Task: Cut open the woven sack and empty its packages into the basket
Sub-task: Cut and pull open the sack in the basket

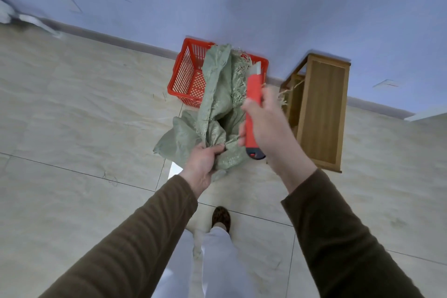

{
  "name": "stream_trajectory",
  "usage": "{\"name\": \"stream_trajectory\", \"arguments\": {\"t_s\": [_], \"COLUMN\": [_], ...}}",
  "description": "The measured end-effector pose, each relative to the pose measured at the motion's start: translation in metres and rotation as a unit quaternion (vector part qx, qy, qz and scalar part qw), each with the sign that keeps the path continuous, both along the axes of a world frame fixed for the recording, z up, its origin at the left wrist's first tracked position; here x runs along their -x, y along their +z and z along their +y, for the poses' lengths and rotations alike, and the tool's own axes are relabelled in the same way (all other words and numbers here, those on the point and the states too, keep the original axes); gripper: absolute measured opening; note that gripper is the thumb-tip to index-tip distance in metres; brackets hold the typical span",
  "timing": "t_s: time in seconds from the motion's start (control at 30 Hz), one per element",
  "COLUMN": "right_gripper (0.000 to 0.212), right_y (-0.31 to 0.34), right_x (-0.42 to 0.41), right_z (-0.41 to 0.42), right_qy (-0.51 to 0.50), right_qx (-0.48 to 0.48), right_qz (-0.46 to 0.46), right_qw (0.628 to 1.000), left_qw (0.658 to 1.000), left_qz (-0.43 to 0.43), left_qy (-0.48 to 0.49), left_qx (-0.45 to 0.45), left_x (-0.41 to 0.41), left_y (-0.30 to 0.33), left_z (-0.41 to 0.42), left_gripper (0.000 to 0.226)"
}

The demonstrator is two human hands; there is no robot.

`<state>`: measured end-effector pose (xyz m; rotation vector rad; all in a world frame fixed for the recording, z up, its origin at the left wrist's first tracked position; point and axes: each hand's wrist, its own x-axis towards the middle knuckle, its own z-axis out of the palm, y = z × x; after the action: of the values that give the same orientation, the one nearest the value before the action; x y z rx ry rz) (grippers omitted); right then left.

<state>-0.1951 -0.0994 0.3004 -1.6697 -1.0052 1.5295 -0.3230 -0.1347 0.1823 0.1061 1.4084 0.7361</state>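
Now the sack is hanging limp over the basket.

Low in the middle, the left hand [204, 162] is gripping the bunched green sack [212, 113]; the right hand [266, 123] is wrapping around a red knife [253, 104]. Just above, the frayed cut end is dangling over the red basket [186, 72]. It looks emptied, so next probably comes a shake.

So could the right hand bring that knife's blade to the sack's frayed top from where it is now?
Probably yes. The right hand grips the red utility knife, blade out, right beside the frayed edge of the green woven sack, which the left hand holds up. Nothing lies between them.
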Motion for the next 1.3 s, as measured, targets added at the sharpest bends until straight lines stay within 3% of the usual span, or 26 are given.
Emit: {"name": "stream_trajectory", "arguments": {"t_s": [0.07, 0.13, 0.23, 0.3, 0.4, 0.6, 0.77, 1.03, 1.1, 1.17, 1.2, 1.3], "right_gripper": [0.022, 0.024, 0.023, 0.032, 0.026, 0.021, 0.025, 0.002, 0.026, 0.056, 0.06, 0.019], "right_y": [-0.01, -0.026, -0.051, -0.063, -0.07, -0.06, -0.048, -0.058, -0.061, -0.068, -0.073, -0.087], "right_x": [0.014, 0.02, 0.018, 0.015, 0.008, -0.004, -0.008, 0.001, 0.005, 0.011, 0.013, 0.01], "right_z": [-0.004, -0.009, -0.021, -0.029, -0.038, -0.048, -0.052, -0.065, -0.059, -0.05, -0.046, -0.041], "right_qy": [0.062, 0.108, 0.111, 0.095, 0.053, -0.022, 0.037, 0.035, 0.043, 0.082, 0.11, 0.132], "right_qx": [0.055, 0.059, 0.075, 0.117, 0.166, 0.142, 0.146, 0.043, 0.022, 0.06, 0.08, 0.086], "right_qz": [0.021, -0.035, -0.082, -0.086, -0.04, 0.055, 0.055, -0.086, -0.122, -0.158, -0.195, -0.285], "right_qw": [0.996, 0.992, 0.988, 0.985, 0.984, 0.988, 0.987, 0.995, 0.991, 0.982, 0.971, 0.946], "left_qw": [1.0, 0.999, 0.999, 0.999, 0.998, 0.998, 0.999, 0.999, 0.998, 0.997, 0.996, 0.994], "left_qz": [0.002, 0.004, -0.002, -0.011, -0.023, -0.021, -0.013, 0.021, 0.038, 0.06, 0.068, 0.07], "left_qy": [-0.011, -0.021, 0.003, 0.027, 0.037, 0.045, 0.045, 0.019, 0.003, -0.016, -0.022, -0.028], "left_qx": [-0.014, -0.029, -0.032, -0.029, -0.034, -0.027, -0.027, -0.045, -0.048, -0.05, -0.054, -0.075], "left_x": [0.001, 0.003, 0.006, 0.007, 0.007, 0.009, 0.01, 0.009, 0.009, 0.008, 0.007, 0.008], "left_y": [0.0, -0.001, 0.0, -0.001, -0.003, -0.006, -0.005, -0.005, -0.005, -0.006, -0.007, -0.008], "left_z": [-0.002, -0.004, -0.005, -0.004, -0.006, -0.008, -0.004, -0.005, -0.006, -0.008, -0.008, -0.007], "left_gripper": [0.012, 0.022, 0.009, 0.018, 0.023, 0.032, 0.03, 0.026, 0.021, 0.026, 0.031, 0.033]}}
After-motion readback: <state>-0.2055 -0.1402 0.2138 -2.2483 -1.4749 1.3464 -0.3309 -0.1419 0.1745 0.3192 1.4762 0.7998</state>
